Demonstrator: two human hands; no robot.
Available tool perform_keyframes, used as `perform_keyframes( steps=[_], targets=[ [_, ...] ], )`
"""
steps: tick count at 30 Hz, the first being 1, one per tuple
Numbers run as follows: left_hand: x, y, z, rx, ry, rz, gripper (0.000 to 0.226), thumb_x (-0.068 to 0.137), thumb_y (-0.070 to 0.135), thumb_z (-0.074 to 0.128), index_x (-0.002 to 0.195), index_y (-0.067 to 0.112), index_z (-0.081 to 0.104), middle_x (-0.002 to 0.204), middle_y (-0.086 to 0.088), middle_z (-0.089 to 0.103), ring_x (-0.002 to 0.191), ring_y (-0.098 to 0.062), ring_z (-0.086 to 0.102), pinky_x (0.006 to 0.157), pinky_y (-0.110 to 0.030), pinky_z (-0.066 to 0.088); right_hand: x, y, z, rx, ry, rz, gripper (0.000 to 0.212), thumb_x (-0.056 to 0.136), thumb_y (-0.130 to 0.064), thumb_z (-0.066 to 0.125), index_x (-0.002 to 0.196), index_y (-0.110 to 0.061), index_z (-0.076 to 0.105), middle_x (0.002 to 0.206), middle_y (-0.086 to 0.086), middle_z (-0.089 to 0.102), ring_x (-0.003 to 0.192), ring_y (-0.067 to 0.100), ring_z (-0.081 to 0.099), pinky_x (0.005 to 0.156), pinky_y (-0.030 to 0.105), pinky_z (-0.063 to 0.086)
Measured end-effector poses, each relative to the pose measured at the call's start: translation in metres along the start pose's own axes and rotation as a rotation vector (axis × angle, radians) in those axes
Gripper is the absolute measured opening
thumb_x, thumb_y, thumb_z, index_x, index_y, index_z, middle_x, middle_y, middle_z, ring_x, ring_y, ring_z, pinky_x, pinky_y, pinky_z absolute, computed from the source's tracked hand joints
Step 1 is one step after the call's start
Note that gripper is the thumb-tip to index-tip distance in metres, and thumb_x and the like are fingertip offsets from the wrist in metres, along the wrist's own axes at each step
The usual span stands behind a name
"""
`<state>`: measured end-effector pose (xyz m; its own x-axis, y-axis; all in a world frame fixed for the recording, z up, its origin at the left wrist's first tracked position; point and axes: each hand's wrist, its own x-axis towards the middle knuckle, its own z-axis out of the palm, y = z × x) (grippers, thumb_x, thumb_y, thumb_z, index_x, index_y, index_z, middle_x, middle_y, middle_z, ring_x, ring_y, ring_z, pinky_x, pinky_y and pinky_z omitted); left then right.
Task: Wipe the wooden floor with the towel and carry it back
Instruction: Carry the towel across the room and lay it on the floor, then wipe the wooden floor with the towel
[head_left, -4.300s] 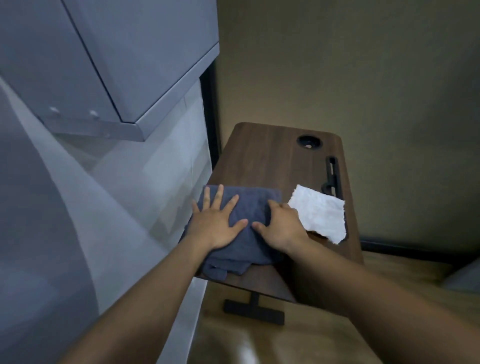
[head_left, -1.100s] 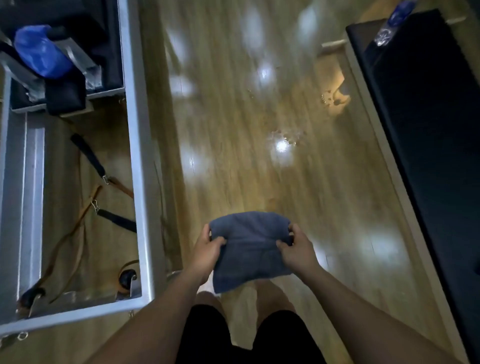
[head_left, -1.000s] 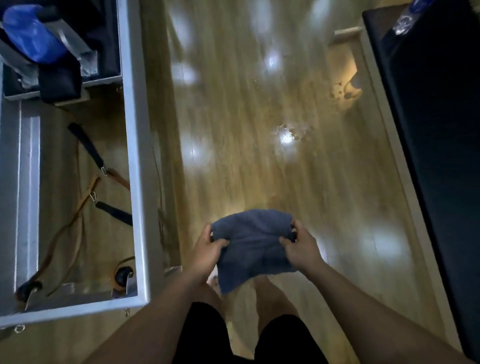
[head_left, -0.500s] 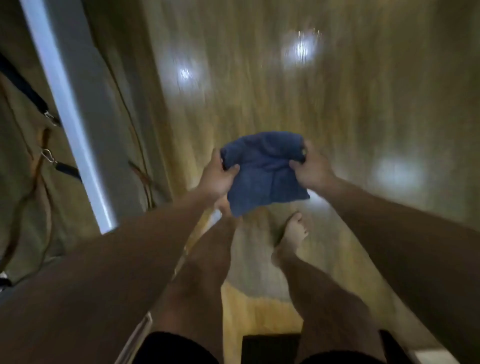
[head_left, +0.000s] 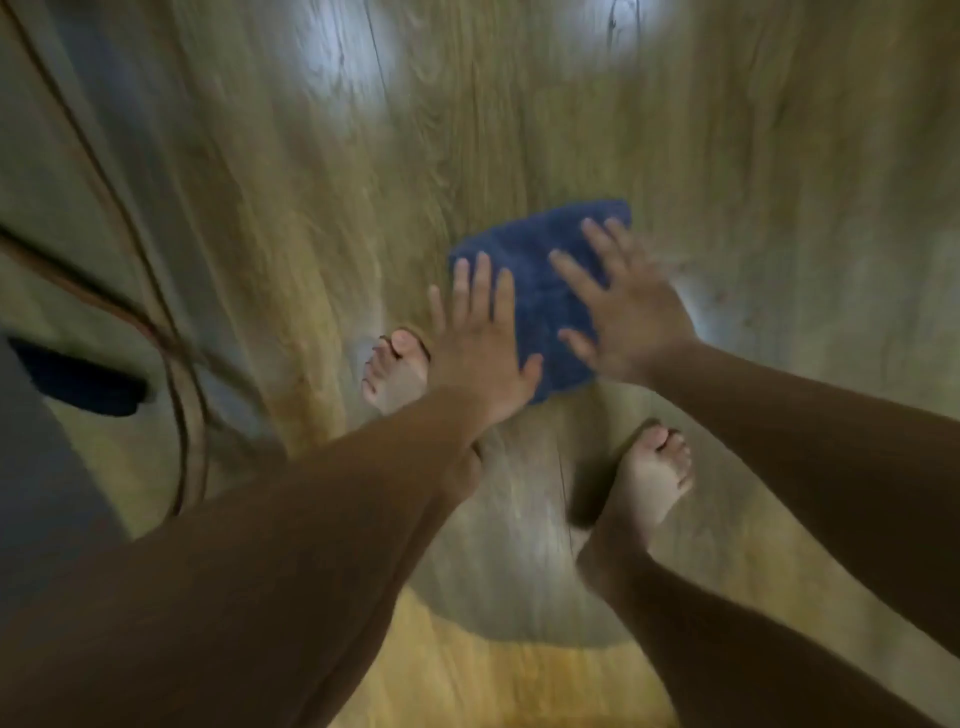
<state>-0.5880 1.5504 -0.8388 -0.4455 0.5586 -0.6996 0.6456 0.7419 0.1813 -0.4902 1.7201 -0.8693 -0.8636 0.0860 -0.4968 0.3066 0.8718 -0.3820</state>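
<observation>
Blue towel (head_left: 540, 291) flat on the wooden floor (head_left: 322, 218), both palms bearing down on it.

Bent over barefoot, the person spreads the left hand (head_left: 480, 343) on the towel's seven-o'clock corner and the right hand (head_left: 626, 306) across its three-o'clock side; fingers on both are splayed and released, pressing rather than gripping anything. The cloth lies at twelve o'clock from the left foot (head_left: 395, 369), with the right foot (head_left: 654, 478) back at five o'clock. Glossy boards and motion blur suggest speed: I judge the folded pad could skid out from under flat palms, or bare soles could slip on a damp patch. Dark cords (head_left: 156, 322) trail at nine o'clock, near enough to snag a wide sweep. No container of any kind shows here, so nothing is held in one.
</observation>
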Motion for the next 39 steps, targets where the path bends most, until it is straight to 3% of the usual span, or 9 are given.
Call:
perform_keyframes(
  steps=[2, 5, 8, 12, 15, 19, 25, 33, 39],
  targets=[
    [0.008, 0.008, 0.034, 0.027, 0.011, 0.073, 0.096, 0.093, 0.060, 0.042, 0.158, 0.007, -0.005, 0.165, -0.017, -0.017, 0.151, -0.035, -0.019, 0.121, -0.060, -0.002, 0.010, 0.009, 0.028, -0.144, 0.021, -0.193, 0.081, 0.086, -0.057, 0.042, 0.157, -0.019, 0.030, 0.163, 0.026, 0.017, 0.150, 0.049, 0.014, 0.118, 0.066, 0.017],
    [0.019, 0.016, 0.070, -0.022, 0.088, 0.018, 0.091, 0.093, 0.055, 0.042, 0.159, 0.007, 0.001, 0.166, -0.017, -0.011, 0.152, -0.035, -0.017, 0.119, -0.064, 0.001, 0.018, 0.027, 0.061, -0.232, 0.105, -0.272, 0.077, 0.093, -0.058, 0.042, 0.158, -0.019, 0.028, 0.164, 0.025, 0.013, 0.151, 0.049, 0.008, 0.121, 0.063, 0.007],
    [0.028, 0.013, 0.098, -0.084, 0.280, 0.040, 0.084, 0.091, 0.048, 0.048, 0.159, 0.010, 0.015, 0.167, -0.016, 0.003, 0.154, -0.035, -0.003, 0.118, -0.067, 0.007, 0.026, 0.042, 0.080, -0.220, 0.252, -0.302, 0.075, 0.092, -0.060, 0.046, 0.154, -0.020, 0.038, 0.162, 0.022, 0.023, 0.150, 0.046, 0.015, 0.122, 0.060, 0.009],
    [0.053, -0.006, 0.109, -0.075, 0.453, 0.164, 0.081, 0.089, 0.047, 0.046, 0.157, 0.014, 0.017, 0.166, -0.012, 0.009, 0.154, -0.033, 0.007, 0.119, -0.066, 0.005, 0.033, 0.045, 0.084, -0.192, 0.329, -0.310, 0.077, 0.088, -0.062, 0.050, 0.152, -0.019, 0.041, 0.161, 0.019, 0.028, 0.149, 0.045, 0.020, 0.122, 0.060, 0.011],
    [0.074, -0.008, 0.097, -0.076, 0.554, 0.175, 0.083, 0.086, 0.049, 0.048, 0.155, 0.012, 0.022, 0.164, -0.013, 0.014, 0.153, -0.033, 0.010, 0.119, -0.064, 0.004, 0.066, 0.058, 0.059, -0.179, 0.344, -0.414, 0.076, 0.087, -0.064, 0.052, 0.149, -0.020, 0.047, 0.159, 0.020, 0.031, 0.148, 0.045, 0.023, 0.120, 0.061, 0.015],
    [0.158, -0.006, 0.023, -0.138, 0.692, -0.028, 0.080, 0.087, 0.049, 0.045, 0.155, 0.010, 0.032, 0.163, -0.017, 0.022, 0.152, -0.034, 0.015, 0.117, -0.065, 0.012, 0.184, 0.098, -0.017, -0.281, 0.393, -0.564, 0.069, 0.092, -0.064, 0.044, 0.149, -0.025, 0.046, 0.159, 0.018, 0.034, 0.147, 0.046, 0.027, 0.120, 0.059, 0.015],
    [0.229, -0.035, -0.060, 0.025, 0.641, -0.021, 0.080, 0.090, 0.054, 0.031, 0.159, 0.017, 0.018, 0.167, -0.010, 0.010, 0.154, -0.029, 0.006, 0.120, -0.059, 0.007, 0.256, 0.107, -0.078, -0.396, 0.408, -0.395, 0.071, 0.095, -0.064, 0.032, 0.155, -0.027, 0.032, 0.165, 0.014, 0.021, 0.152, 0.042, 0.015, 0.123, 0.057, 0.007],
    [0.224, -0.029, -0.063, 0.003, 0.608, -0.056, 0.080, 0.088, 0.054, 0.025, 0.160, 0.020, 0.015, 0.168, -0.006, 0.008, 0.154, -0.027, 0.004, 0.122, -0.057, 0.007, 0.244, 0.098, -0.075, -0.333, 0.419, -0.352, 0.069, 0.095, -0.063, 0.032, 0.154, -0.028, 0.036, 0.163, 0.016, 0.026, 0.151, 0.045, 0.017, 0.122, 0.060, 0.008],
    [0.163, -0.028, -0.006, -0.058, 0.609, 0.093, 0.076, 0.087, 0.048, 0.041, 0.156, 0.015, 0.031, 0.165, -0.008, 0.022, 0.153, -0.031, 0.015, 0.119, -0.058, 0.017, 0.166, 0.075, -0.020, -0.200, 0.470, -0.276, 0.070, 0.088, -0.059, 0.049, 0.151, -0.028, 0.043, 0.163, 0.014, 0.029, 0.150, 0.046, 0.019, 0.120, 0.062, 0.015]
  ],
)
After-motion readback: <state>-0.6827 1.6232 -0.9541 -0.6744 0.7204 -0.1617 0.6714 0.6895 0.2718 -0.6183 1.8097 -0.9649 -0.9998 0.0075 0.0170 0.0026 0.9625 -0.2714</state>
